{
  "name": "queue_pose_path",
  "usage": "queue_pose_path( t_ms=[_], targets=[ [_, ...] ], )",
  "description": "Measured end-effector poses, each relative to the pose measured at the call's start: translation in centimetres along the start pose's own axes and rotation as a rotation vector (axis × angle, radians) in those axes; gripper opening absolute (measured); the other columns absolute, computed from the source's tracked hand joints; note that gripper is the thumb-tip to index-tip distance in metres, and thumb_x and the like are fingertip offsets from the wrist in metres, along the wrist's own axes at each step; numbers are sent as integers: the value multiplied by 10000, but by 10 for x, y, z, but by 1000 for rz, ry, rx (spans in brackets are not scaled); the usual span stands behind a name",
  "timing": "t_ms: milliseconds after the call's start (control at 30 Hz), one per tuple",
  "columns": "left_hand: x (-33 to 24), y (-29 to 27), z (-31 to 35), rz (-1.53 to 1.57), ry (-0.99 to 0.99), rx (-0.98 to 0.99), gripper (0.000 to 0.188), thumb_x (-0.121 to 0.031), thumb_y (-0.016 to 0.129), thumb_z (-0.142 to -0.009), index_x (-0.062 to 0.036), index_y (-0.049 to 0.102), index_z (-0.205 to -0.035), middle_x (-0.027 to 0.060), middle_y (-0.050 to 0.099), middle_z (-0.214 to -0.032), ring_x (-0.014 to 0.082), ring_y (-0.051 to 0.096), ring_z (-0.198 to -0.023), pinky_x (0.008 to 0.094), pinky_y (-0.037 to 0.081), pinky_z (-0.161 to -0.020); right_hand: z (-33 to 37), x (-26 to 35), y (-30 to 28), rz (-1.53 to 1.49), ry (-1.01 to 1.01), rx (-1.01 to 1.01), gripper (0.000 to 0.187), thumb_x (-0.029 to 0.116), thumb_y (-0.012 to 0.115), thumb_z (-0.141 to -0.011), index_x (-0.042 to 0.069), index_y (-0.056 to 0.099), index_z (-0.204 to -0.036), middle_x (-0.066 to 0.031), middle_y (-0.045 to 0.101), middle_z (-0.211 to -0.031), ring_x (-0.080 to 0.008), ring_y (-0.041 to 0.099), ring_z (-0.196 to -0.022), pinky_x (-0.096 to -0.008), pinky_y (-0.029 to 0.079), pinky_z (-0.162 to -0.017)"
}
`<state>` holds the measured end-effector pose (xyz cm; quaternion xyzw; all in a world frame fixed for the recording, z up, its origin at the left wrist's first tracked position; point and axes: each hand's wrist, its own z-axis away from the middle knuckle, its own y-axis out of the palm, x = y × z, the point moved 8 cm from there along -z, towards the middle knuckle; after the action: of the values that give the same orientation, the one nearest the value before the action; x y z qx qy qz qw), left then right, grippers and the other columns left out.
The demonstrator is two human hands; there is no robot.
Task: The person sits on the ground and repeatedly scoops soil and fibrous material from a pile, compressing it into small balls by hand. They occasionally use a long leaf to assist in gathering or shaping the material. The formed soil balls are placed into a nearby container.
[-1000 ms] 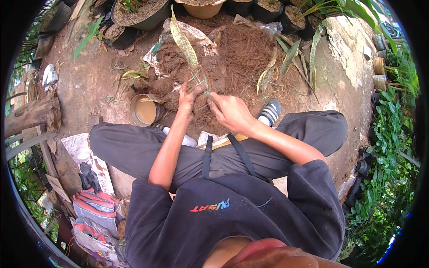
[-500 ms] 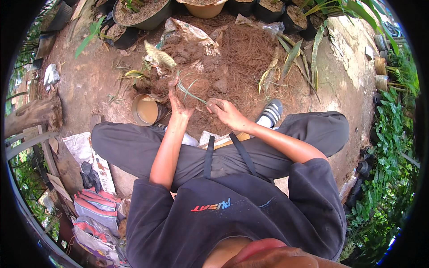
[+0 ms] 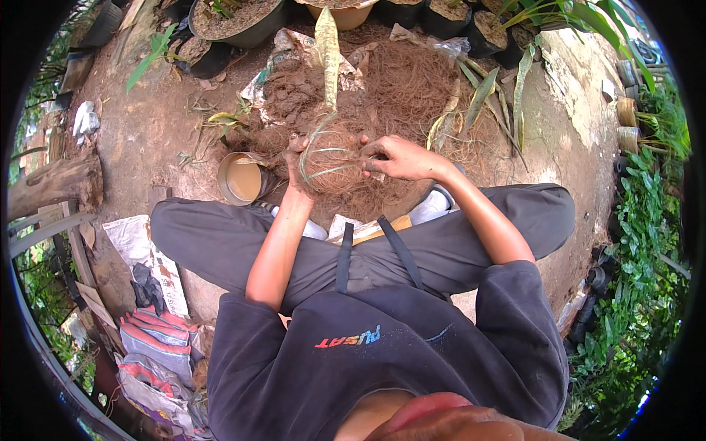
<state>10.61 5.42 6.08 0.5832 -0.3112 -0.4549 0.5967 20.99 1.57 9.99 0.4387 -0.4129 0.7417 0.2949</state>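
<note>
A round ball of brown fibre is held up in front of me, with thin green string wound around it in several loops. From its top rises one upright, mottled yellow-green leaf. My left hand cups the ball's left side. At its right side, my right hand has bent fingers pinched where the string runs; the string's end is hidden there. Behind the ball lies a heap of loose brown fibre, next to a clump of dark soil.
A can of muddy water stands by my left knee. Cut long leaves lie on the right of the fibre heap. Potted plants line the far edge. Striped cloth or sacking lies at lower left, below a log.
The ball has turned, so the leaf has swung from leaning left to upright. My right hand has moved right and the string now lies across the ball's front.
</note>
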Motion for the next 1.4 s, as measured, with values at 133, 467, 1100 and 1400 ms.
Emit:
queue_pose_path(
  t_ms=[133, 467, 1100, 1400],
  targets=[
    [5, -6, 1, 37, -63, -1, 779, -390, 599, -697, 2, 418, -1345, 336, 407, -1352, 515, 507, -1135, 660, 410, -967, 4, -4, -11, 100, 47, -56, 200, 175, 579, -868, 11, 684, -914, -202, 662, -1017, -376, 605, -987, -421, 463, -867],
    [10, -11, 6, -177, -155, -115, 875, -194, 656, -604, -14, 357, -1407, 267, 462, -1349, 415, 497, -1209, 555, 393, -1050, 15, 13, -37, 378, 2, -242, 229, 180, 678, -799, 59, 695, -993, -214, 660, -889, -384, 628, -867, -444, 500, -762],
    [28, -37, 28, -740, -494, -62, 983, -94, 745, -536, 4, 341, -1426, 180, 501, -1343, 298, 511, -1220, 422, 392, -1039, 4, -51, -51, -285, 2, -210, 253, 206, 723, -832, -18, 692, -945, -96, 701, -899, -144, 654, -845, -288, 518, -773],
    [14, -19, 18, -1215, -383, -174, 988, -184, 787, -704, 5, 201, -1477, 130, 345, -1460, 199, 390, -1299, 349, 357, -1059, 5, -103, -86, -38, 104, -465, 303, 148, 683, -798, -33, 642, -1037, -96, 669, -1010, -202, 613, -968, -329, 471, -915]
  ],
)
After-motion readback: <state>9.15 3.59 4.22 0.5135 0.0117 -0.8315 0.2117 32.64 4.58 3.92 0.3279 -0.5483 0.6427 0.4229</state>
